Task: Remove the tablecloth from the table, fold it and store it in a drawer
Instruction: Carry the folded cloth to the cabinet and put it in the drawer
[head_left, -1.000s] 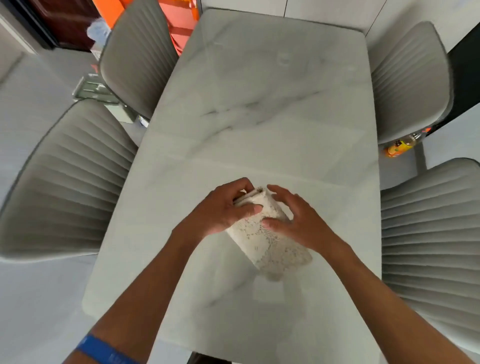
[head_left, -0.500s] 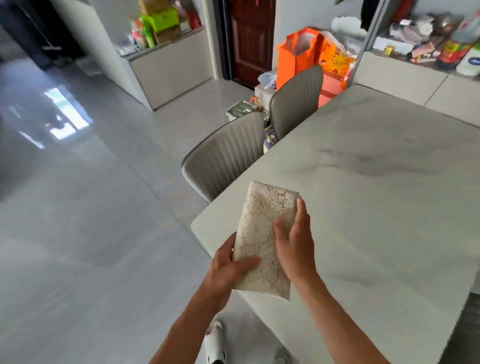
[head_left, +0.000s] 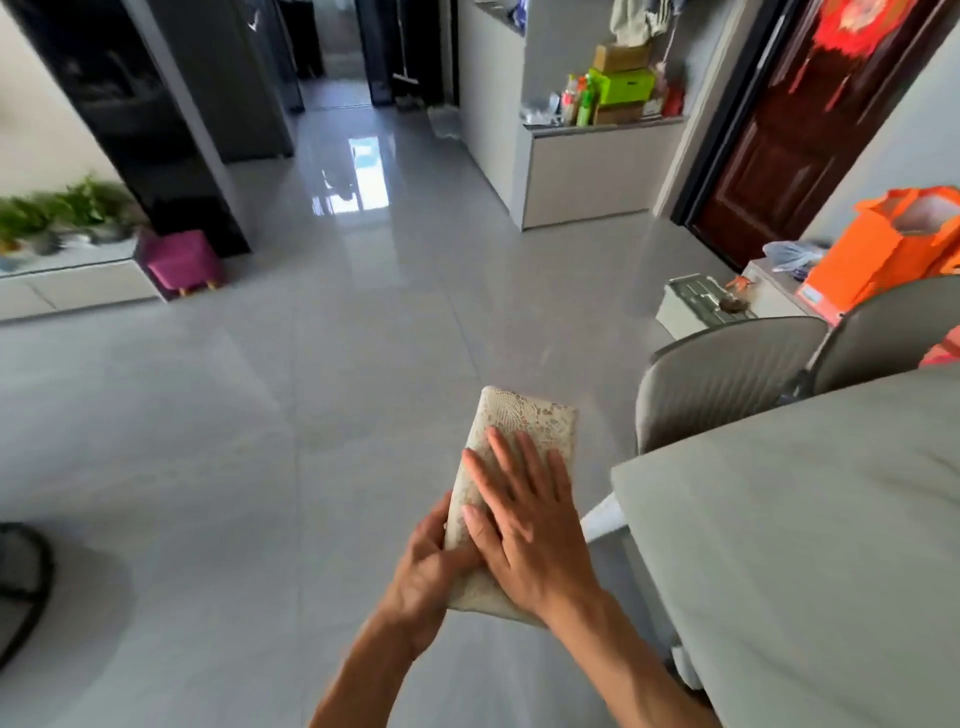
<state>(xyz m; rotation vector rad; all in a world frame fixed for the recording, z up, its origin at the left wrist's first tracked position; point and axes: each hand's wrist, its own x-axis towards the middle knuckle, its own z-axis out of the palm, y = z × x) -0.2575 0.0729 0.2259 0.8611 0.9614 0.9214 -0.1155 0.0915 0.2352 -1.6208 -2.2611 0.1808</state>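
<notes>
— What are your hands doing?

— Your right hand (head_left: 524, 525) lies flat on top of the folded cream lace tablecloth (head_left: 514, 441), four fingers spread and pointing away from you, thumb along the cloth's left side. Your left hand (head_left: 426, 571) cups the same bundle from below and from the left, palm against its near end, thumb tucked under your right thumb. Both forearms run up from the bottom edge and meet at the cloth.

— Where is the cloth itself?

— It's one narrow bundle, held in the air between your two hands above the glossy grey tiled floor (head_left: 311, 415), clear of the grey marble-look table (head_left: 805, 545). Its far end sticks out past your fingertips and tilts slightly right. The table's near-left corner is just beside your right wrist, not touching the cloth.

— What else can you count?

— Two grey ribbed upholstered chairs (head_left: 727, 379) are tucked at the table's left edge. Beyond them stands one orange paper bag (head_left: 883, 249), and one dark red wooden door (head_left: 810, 130) behind that. One purple cushioned stool (head_left: 182, 260) sits far left by a low white cabinet (head_left: 67, 286) carrying several blurred green plants (head_left: 62, 208). One grey sideboard (head_left: 597, 166) stands across the room, cluttered with boxes and bottles.
</notes>
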